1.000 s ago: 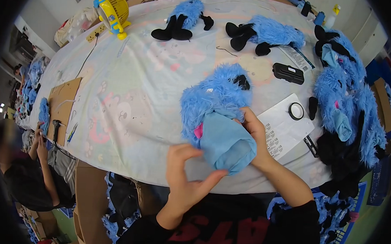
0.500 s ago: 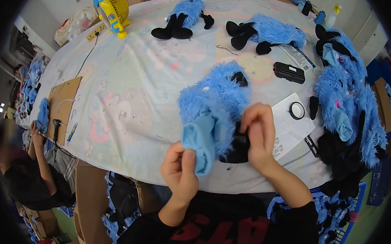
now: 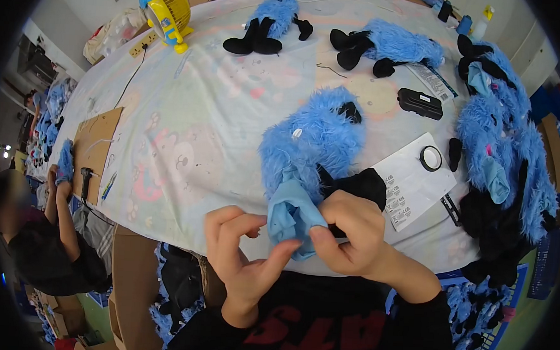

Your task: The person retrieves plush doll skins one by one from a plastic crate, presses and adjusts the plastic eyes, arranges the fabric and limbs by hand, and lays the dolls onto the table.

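Observation:
A blue furry plush toy (image 3: 321, 123) with black limbs lies on the table before me. From its near end sticks out a light blue fabric lining (image 3: 289, 204), gathered into a loose opening. My right hand (image 3: 349, 236) pinches the lining's right edge between thumb and fingers. Close on the other side is my left hand (image 3: 241, 252), its thumb and fingers spread apart, the thumb tip at the lining's near edge. A black plush limb (image 3: 365, 186) shows behind my right hand.
More blue plush toys lie at the back (image 3: 272, 19) and in a pile (image 3: 497, 142) on the right. A black case (image 3: 420, 104), a paper sheet (image 3: 402, 200) and a tape roll (image 3: 430, 158) are nearby. A yellow fan (image 3: 165, 14) stands back left. Another person (image 3: 51, 245) works at left.
My right hand has come down and left to take hold of the lining's edge. My left hand has loosened its pinch and spread its fingers. The lining's opening has turned towards me.

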The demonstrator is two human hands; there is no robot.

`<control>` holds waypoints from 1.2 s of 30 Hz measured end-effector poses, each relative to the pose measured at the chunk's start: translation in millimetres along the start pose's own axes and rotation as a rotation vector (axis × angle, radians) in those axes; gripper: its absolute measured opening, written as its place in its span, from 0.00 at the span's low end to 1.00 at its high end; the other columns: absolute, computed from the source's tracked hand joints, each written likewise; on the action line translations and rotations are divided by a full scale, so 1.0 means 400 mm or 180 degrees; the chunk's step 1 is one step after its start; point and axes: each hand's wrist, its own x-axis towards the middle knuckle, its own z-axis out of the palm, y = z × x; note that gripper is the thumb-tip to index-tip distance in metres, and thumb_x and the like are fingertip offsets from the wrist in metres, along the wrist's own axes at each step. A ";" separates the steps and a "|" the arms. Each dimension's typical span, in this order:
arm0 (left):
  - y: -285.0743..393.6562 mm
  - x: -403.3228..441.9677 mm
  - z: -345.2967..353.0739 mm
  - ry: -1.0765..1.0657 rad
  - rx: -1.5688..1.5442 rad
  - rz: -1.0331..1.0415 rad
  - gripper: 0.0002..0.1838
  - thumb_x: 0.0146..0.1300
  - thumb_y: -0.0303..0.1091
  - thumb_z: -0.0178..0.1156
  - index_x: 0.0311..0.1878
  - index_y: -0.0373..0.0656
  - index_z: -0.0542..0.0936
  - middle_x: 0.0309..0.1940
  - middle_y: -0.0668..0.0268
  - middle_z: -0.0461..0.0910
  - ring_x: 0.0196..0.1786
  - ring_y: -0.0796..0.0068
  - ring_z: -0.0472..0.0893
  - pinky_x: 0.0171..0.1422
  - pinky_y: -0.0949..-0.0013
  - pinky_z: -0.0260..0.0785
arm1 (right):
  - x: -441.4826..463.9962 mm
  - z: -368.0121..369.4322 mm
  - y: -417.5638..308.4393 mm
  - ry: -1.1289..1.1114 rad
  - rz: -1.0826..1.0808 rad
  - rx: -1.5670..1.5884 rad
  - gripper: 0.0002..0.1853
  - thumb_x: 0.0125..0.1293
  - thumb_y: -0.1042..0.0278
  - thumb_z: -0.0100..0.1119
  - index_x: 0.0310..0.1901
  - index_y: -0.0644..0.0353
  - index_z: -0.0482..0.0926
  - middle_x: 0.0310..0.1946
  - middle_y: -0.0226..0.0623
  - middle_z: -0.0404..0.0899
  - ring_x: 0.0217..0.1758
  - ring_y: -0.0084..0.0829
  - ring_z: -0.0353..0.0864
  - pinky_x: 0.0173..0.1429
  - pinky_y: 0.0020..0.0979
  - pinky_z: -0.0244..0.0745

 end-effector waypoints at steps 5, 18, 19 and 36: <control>-0.027 -0.027 -0.017 0.0034 0.0109 -0.0118 0.16 0.52 0.21 0.56 0.45 0.36 0.68 0.31 0.63 0.72 0.29 0.75 0.69 0.35 0.77 0.63 | 0.002 0.008 0.003 0.0084 -0.0184 -0.0025 0.05 0.47 0.79 0.58 0.25 0.62 0.71 0.17 0.31 0.68 0.15 0.26 0.60 0.19 0.22 0.56; -0.004 -0.001 0.014 0.0556 -0.1353 -0.0922 0.22 0.49 0.19 0.59 0.48 0.36 0.66 0.28 0.62 0.75 0.28 0.79 0.70 0.36 0.80 0.64 | 0.004 0.017 -0.008 0.0075 -0.0050 0.0021 0.04 0.47 0.79 0.58 0.25 0.61 0.72 0.17 0.30 0.68 0.14 0.25 0.59 0.18 0.22 0.55; -0.005 -0.002 0.009 0.0623 -0.1077 -0.0853 0.21 0.49 0.18 0.59 0.48 0.36 0.67 0.28 0.62 0.75 0.28 0.79 0.70 0.37 0.80 0.64 | 0.005 0.017 -0.008 0.0070 -0.0069 0.0001 0.05 0.46 0.79 0.58 0.25 0.61 0.72 0.17 0.30 0.68 0.14 0.25 0.59 0.18 0.22 0.56; -0.018 -0.025 -0.082 0.0409 -0.2040 -0.1002 0.16 0.61 0.32 0.54 0.48 0.32 0.68 0.38 0.53 0.77 0.34 0.69 0.77 0.43 0.75 0.69 | -0.008 0.034 -0.011 -0.0149 -0.0297 -0.0016 0.05 0.46 0.75 0.59 0.24 0.59 0.72 0.21 0.29 0.69 0.17 0.26 0.63 0.22 0.22 0.61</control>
